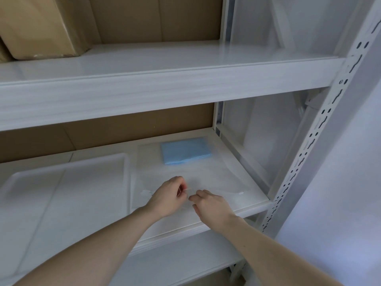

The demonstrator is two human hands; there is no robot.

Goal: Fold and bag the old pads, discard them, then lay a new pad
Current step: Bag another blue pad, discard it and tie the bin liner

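A folded light-blue pad (185, 150) lies inside a clear plastic bag (216, 174) on the right part of the middle white shelf. The bag lies flat with its mouth toward the shelf's front edge. My left hand (168, 196) pinches the bag's near edge between thumb and fingers. My right hand (212, 206) pinches the same edge just to the right, the two hands almost touching. A shallow white tray (68, 166) sits to the left of the bag; I see nothing lying in it.
The white metal shelf rack has a slotted upright post (309, 145) at the right. A cardboard box (41, 27) stands on the upper shelf (165, 83) at the left. Brown cardboard backs the shelves. A lower shelf (175, 263) shows beneath my arms.
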